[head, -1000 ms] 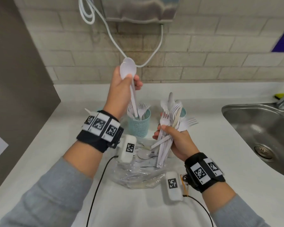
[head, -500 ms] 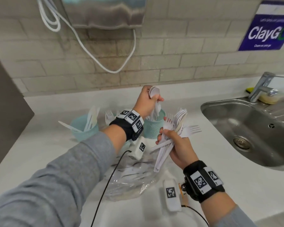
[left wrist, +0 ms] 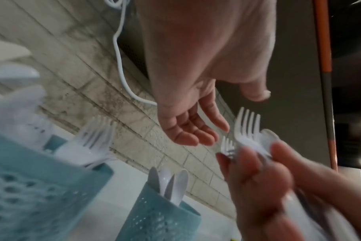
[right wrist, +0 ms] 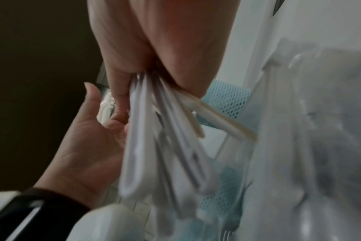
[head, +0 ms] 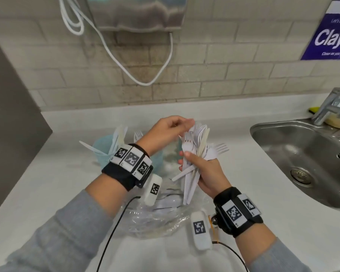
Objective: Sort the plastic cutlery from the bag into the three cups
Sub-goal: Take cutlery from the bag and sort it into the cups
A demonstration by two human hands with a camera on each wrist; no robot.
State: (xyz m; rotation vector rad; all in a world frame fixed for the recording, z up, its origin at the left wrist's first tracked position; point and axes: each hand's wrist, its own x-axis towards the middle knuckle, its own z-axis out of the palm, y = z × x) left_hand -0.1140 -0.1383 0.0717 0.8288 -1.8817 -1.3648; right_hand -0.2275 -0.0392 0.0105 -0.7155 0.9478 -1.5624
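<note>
A bundle of white plastic cutlery (head: 194, 154), forks and spoons too many to count, is gripped upright in the right hand (head: 206, 173), heads up and handles down over the clear bag (head: 157, 218). The left hand (head: 163, 134), fingers loosely extended and empty, is held at the bundle's top. Three teal perforated cups are seen: knives (left wrist: 17, 187), forks (left wrist: 101, 169), spoons (left wrist: 161, 216).

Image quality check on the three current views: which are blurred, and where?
Head: mostly sharp, wide-angle bending of the counter; right hand and its cutlery bundle readable. Left wrist: left hand fairly clear, near cup and right hand smeared. Right wrist: dim, heavy motion blur on the bundle and plastic bag.
</note>
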